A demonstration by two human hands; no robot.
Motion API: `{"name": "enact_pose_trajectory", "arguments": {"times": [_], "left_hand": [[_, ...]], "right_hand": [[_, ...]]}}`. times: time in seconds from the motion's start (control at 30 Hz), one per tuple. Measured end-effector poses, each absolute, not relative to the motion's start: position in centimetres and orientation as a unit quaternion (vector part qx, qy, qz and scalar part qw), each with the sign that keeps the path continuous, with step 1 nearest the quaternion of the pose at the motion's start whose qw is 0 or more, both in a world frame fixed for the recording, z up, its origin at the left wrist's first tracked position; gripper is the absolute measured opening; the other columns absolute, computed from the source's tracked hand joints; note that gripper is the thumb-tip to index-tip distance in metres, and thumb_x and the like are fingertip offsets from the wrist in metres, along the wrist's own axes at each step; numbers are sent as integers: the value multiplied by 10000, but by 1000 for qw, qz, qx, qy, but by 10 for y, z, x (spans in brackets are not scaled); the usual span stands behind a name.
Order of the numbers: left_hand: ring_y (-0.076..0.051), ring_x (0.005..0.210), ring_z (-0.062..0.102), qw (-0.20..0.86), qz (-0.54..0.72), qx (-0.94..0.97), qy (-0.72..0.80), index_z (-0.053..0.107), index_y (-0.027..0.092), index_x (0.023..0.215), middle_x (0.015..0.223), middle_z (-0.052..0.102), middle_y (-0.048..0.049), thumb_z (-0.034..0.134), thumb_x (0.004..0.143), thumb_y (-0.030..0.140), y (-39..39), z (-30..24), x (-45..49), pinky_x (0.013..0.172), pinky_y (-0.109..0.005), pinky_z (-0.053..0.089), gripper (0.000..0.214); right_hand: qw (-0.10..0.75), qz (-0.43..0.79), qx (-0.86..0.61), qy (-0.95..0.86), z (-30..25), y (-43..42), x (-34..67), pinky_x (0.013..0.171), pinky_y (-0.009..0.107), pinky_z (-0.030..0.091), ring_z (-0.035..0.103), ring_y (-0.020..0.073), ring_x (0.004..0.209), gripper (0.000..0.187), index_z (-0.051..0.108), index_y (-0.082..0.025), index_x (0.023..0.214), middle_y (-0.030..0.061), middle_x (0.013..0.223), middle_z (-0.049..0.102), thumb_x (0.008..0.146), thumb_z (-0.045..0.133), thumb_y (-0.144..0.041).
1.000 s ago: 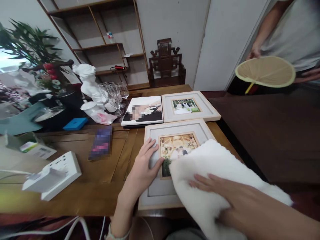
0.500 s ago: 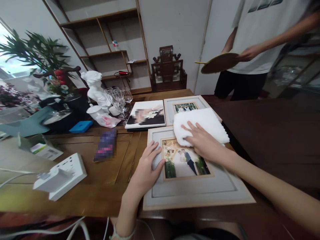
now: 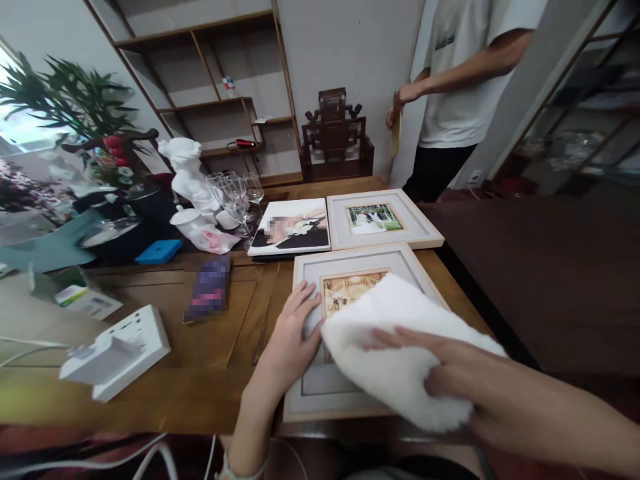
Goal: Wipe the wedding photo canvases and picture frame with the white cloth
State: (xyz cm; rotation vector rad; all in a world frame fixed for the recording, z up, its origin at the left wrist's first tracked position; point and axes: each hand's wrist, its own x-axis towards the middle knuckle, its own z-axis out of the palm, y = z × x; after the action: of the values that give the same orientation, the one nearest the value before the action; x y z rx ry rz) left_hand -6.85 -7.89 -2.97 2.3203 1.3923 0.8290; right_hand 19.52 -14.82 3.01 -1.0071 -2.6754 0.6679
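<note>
A picture frame (image 3: 326, 401) with a pale wooden rim and a wide light mat lies flat at the table's front edge. My left hand (image 3: 293, 330) rests on its left side, fingers spread and slightly bent. Over the right part of the frame, my right hand (image 3: 453, 367) grips a fluffy white cloth (image 3: 405, 307); some of its fingers are blurred and sunk in the folds. The cloth covers most of the photo (image 3: 350, 287). A second framed picture (image 3: 415, 230) lies just behind, beside a canvas-like print (image 3: 313, 243).
Wine glasses (image 3: 240, 193), a white bust (image 3: 189, 170) and a blue box (image 3: 159, 251) stand at the back left. A white power strip (image 3: 143, 347) lies nearer on the wooden table (image 3: 240, 287). Behind the table, a person (image 3: 460, 87) holds a flat round object (image 3: 395, 137).
My right hand has drawn the cloth from the frame's top right corner down and toward me, uncovering the rear frame. My left hand stays put. The other person has moved left, turning the round object edge-on.
</note>
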Motion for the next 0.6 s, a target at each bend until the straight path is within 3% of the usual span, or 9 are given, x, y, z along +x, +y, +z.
{"name": "enact_pose_trajectory", "arguments": {"times": [0.13,0.33,0.5,0.6], "left_hand": [[-234,1315,319,157,290,809,487,556,132,1119,1328,476,-145,519,832,258,-80,-29,-68,1064,-448,310,316],[-227,1317,314,162,295,805,488,553,148,1114,1334,473,-131,522,836,256,-82,-27,-68,1063,-449,307,300],[-236,1313,321,176,302,799,490,564,165,1099,1328,482,-123,523,833,239,-81,-26,-67,1053,-464,317,280],[-239,1311,325,179,303,797,491,572,159,1093,1322,488,-127,528,827,239,-80,-27,-66,1056,-467,311,281]], "right_hand": [[138,97,-331,-928,14,-111,195,1040,439,281,197,239,1329,531,606,-167,953,83,1455,254,527,395,70],[134,-92,-349,-923,4,-49,177,1058,548,145,135,286,1338,337,646,-155,792,82,1436,293,622,470,78],[66,-66,-388,-917,5,-45,167,1016,559,250,233,345,1301,488,666,-147,927,91,1387,385,569,458,111],[24,-29,-372,-928,6,-75,164,980,548,322,310,380,1258,453,672,-133,917,116,1376,393,561,484,77]]}}
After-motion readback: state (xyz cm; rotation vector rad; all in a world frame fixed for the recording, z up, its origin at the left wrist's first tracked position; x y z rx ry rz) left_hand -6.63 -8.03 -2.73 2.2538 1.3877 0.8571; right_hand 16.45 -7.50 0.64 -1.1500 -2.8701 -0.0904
